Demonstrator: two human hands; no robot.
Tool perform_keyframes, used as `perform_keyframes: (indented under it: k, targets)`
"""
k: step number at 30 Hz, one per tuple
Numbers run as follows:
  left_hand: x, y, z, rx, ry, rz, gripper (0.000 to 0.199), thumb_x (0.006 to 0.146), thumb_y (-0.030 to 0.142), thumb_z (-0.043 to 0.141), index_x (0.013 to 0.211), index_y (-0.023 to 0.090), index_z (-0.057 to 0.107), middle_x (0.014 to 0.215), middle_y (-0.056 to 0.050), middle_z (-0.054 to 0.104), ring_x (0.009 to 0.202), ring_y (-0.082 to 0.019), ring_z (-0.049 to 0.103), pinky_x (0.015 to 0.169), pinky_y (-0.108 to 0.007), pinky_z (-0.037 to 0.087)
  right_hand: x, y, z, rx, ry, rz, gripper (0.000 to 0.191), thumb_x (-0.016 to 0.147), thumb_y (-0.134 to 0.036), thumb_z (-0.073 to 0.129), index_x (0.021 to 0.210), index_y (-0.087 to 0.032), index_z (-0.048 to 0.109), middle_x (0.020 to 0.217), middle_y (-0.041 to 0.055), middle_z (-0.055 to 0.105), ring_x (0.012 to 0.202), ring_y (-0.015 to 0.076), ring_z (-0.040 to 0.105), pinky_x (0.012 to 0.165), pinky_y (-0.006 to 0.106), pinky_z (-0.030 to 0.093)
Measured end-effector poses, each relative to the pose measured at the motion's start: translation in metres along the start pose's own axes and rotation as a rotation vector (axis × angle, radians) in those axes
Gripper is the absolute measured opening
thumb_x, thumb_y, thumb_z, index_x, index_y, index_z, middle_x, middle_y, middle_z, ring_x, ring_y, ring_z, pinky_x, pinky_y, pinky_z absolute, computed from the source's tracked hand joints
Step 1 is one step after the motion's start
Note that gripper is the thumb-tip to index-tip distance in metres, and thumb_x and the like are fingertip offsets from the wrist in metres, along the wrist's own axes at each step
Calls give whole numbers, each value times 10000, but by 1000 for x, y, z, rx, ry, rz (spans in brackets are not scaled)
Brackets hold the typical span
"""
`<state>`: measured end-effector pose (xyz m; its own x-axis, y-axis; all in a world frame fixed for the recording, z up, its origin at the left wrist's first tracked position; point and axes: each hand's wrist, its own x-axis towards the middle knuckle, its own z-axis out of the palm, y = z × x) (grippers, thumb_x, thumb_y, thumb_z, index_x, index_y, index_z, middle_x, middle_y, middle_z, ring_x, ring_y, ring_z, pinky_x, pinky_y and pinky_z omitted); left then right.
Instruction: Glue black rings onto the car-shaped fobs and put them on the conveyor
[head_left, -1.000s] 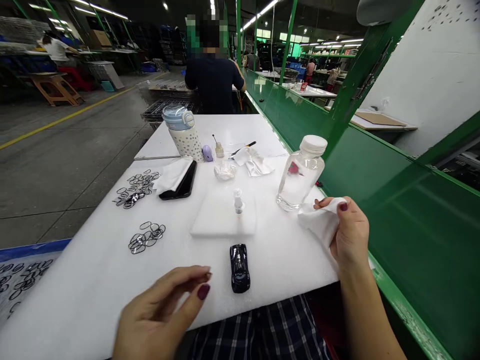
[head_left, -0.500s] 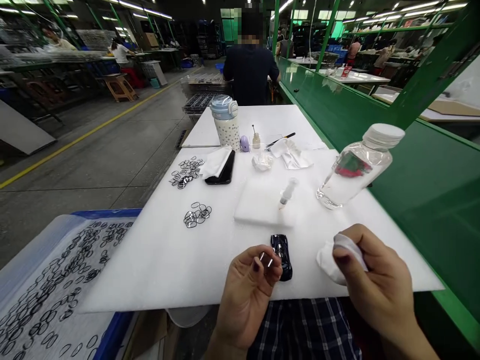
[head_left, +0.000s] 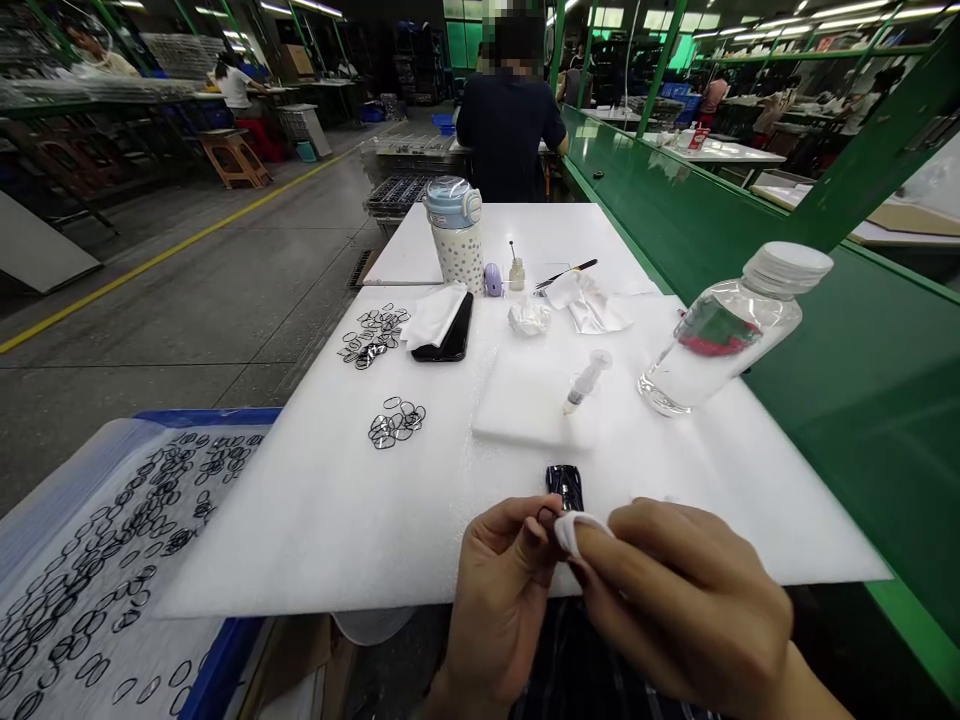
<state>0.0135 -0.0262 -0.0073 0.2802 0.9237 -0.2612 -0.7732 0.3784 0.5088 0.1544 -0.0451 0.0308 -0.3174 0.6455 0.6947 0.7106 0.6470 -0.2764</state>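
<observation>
Near the table's front edge, my left hand point(head_left: 504, 590) pinches a small dark ring point(head_left: 547, 516) between thumb and fingers. My right hand point(head_left: 675, 590) is closed on a white cloth point(head_left: 576, 532), whose wrapped tip touches the ring beside my left fingertips. Just behind both hands lies a shiny black toy-car-shaped object point(head_left: 565, 484), its lower part hidden by them. Beyond it a syringe point(head_left: 588, 382) rests on a white foam block point(head_left: 521, 405).
Two piles of black rings point(head_left: 396, 424) lie on the left. Behind are a phone point(head_left: 454, 335) with tissue, a dotted cup point(head_left: 459, 255) and crumpled tissues point(head_left: 529, 318). A clear bottle point(head_left: 712, 340) leans at right. A blue-rimmed tray point(head_left: 217, 640) holds many rings. A person point(head_left: 510, 125) sits ahead.
My right hand has moved left with the white cloth, from the right side of the table to the ring in my left hand. The view has shifted slightly.
</observation>
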Motion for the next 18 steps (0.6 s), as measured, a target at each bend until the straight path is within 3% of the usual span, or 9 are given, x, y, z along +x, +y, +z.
perform_keyframes:
  k: [6, 9, 13, 18]
  targets:
    - [0, 0, 0, 40, -18, 12, 176, 641, 250, 881, 752, 165, 774, 727, -18, 744, 686, -90, 672, 670, -123, 547, 5, -2, 2, -19, 38, 50, 186, 889, -144, 558, 1061, -161, 626, 749, 46, 572, 559, 114, 513, 472, 251, 414]
    - [-1, 0, -1, 45, -16, -1, 173, 642, 253, 881, 751, 176, 771, 703, -8, 731, 669, -89, 657, 686, -149, 550, 8, -5, 5, 43, -19, 18, 170, 889, -131, 539, 1028, -133, 636, 772, 62, 567, 559, 109, 465, 481, 251, 406]
    - [-2, -1, -1, 52, -10, 4, 202, 616, 265, 895, 766, 191, 782, 720, -16, 747, 667, -79, 668, 669, -116, 541, 4, 0, -12, 3, -116, 11, 163, 893, -162, 535, 1015, -159, 644, 781, 58, 576, 545, 112, 469, 477, 268, 396]
    - [-2, 7, -2, 173, -55, 10, 195, 687, 331, 850, 819, 203, 785, 747, -29, 748, 693, -91, 678, 691, -127, 553, -11, 19, -23, -47, 93, 251, 187, 857, -104, 609, 1020, -185, 650, 817, 33, 591, 532, 73, 495, 463, 222, 396]
